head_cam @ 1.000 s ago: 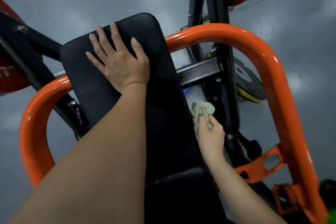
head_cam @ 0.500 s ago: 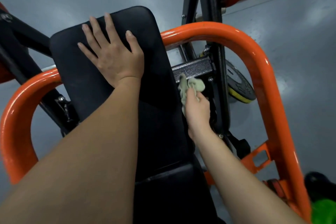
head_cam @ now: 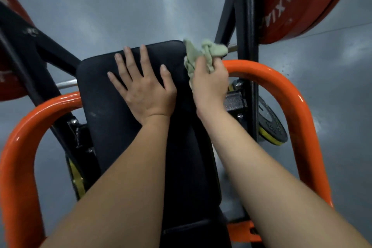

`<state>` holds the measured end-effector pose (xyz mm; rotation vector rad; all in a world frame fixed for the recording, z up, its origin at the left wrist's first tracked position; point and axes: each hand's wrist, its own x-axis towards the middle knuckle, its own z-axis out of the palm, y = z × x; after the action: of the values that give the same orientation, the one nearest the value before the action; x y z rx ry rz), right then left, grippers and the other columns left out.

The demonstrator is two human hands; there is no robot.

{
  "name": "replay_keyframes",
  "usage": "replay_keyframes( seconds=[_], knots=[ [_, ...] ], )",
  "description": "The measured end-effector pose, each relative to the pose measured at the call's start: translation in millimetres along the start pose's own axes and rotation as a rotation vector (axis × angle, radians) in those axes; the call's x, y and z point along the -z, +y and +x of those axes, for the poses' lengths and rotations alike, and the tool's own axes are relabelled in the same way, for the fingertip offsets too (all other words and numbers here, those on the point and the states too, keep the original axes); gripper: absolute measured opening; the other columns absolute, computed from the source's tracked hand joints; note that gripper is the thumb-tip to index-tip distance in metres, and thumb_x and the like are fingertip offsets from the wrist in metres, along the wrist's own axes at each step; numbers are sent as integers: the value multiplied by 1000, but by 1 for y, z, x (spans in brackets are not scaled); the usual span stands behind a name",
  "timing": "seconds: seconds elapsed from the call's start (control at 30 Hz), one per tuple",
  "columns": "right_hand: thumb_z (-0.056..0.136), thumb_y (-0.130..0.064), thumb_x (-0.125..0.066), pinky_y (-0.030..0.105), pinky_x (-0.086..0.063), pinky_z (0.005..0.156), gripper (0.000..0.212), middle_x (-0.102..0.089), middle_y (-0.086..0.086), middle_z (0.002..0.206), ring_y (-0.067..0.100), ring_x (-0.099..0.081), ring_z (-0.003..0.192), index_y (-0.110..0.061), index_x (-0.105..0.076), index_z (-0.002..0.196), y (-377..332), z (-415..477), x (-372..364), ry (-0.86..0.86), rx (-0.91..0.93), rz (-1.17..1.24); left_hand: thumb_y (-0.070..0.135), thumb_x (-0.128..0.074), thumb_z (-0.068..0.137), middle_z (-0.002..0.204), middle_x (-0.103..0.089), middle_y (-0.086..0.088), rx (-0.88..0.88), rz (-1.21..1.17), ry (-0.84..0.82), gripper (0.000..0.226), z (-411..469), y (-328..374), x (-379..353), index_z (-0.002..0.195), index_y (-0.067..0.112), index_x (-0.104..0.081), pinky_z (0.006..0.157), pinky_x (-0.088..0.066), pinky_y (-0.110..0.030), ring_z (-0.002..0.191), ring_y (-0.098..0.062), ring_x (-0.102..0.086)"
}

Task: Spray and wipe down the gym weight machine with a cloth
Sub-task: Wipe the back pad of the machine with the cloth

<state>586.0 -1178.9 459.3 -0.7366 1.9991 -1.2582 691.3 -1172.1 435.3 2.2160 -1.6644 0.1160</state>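
Left hand [head_cam: 144,90] flat, fingers spread on black pad [head_cam: 96,90] | right hand [head_cam: 209,84] clutching green cloth [head_cam: 201,52] at pad's top right edge | wiping appears midway; orange frame [head_cam: 281,86] likely remains

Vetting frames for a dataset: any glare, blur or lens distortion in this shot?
Head view: wide-angle stretch makes the black uprights lean and the forearms balloon. White glare streaks sit on the orange frame, and the grey floor has a mottled sheen. The left hand, right hand and cloth are fairly sharp. The lettering on the red weight plate is slightly smeared.
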Motion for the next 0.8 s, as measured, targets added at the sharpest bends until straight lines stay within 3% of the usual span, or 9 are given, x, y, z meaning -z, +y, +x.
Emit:
replay_keyframes(
  seconds=[0.1,0.17,0.27,0.47,0.53,0.6,0.67,0.8],
  knots=[
    [101,-38,-53,29,-37,87,31,-54,3,100,30,-58,102,-10,-66,103,-18,23,-24,-18,182,-39,49,-35,100,168,-24,-9,-18,8,14,65,1,0,-1,159,23,-33,124,-8,-59,156,-31,-15],
    [104,-34,-51,25,-35,84,31,-52,4,102,30,-57,104,-8,-66,110,-12,25,-31,13,206,-27,50,-36,100,168,-24,-10,-30,4,7,66,0,-1,-1,159,22,-32,124,-9,-60,156,-32,-16],
    [100,-37,-50,38,-47,84,33,-58,12,106,34,-59,98,-8,-66,106,-3,14,-40,125,354,-198,49,-36,100,168,-24,-10,-38,-10,10,66,1,-3,-4,159,21,-33,124,-9,-61,156,-33,-16],
    [97,-42,-50,44,-43,84,41,-58,18,110,39,-56,100,-6,-65,105,-8,13,-46,179,428,-378,44,-38,101,168,-26,-6,-30,-74,19,61,1,-2,2,157,22,-38,125,-9,-58,156,-29,-18],
    [98,-50,-48,42,-42,87,48,-57,18,113,38,-56,104,-6,-65,107,-9,11,-47,122,448,-351,38,-43,101,163,-37,-3,-2,-221,75,52,3,-12,5,150,22,-51,126,-12,-54,154,-24,-26],
    [98,-55,-41,41,-41,86,55,-56,19,115,37,-56,106,-6,-63,109,-8,13,-44,97,448,-309,31,-47,101,155,-49,-1,19,-526,78,42,6,-18,11,138,17,-63,127,-13,-47,151,-19,-34],
    [96,-56,-35,42,-43,85,59,-55,19,117,38,-56,107,-5,-61,113,-7,15,-43,71,450,-322,23,-51,101,151,-53,-2,10,-693,34,38,3,-35,21,134,11,-63,128,-13,-41,148,-17,-38],
    [92,-52,-33,44,-43,84,58,-52,18,124,37,-54,111,-7,-57,120,-10,12,-44,72,423,-397,29,-52,101,160,-40,-1,108,-443,40,42,-6,-86,30,140,16,-56,126,-14,-52,153,-19,-26]
  ],
)
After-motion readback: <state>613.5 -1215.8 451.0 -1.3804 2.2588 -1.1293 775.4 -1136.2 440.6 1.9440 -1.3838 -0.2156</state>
